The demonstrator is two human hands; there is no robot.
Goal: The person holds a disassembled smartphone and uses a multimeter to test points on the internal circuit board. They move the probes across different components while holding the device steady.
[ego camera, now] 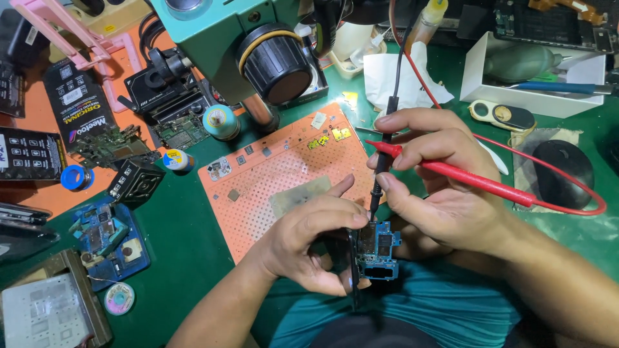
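My left hand (316, 240) grips a small blue circuit board (379, 250) upright near my chest, together with a dark flat part beside it. My right hand (438, 187) holds two test probes: a red probe (474, 178) lies across the fingers pointing left, and a black probe (380, 169) points down with its tip on the top of the blue board. Red and black leads run up and to the right from the probes.
An orange perforated work mat (271, 177) with small chips lies behind the hands. A green microscope body with a black knob (274, 61) hangs above it. A blue board holder (106, 241), solder spools, a white tray (535, 77) and a dark round pad (564, 171) surround them.
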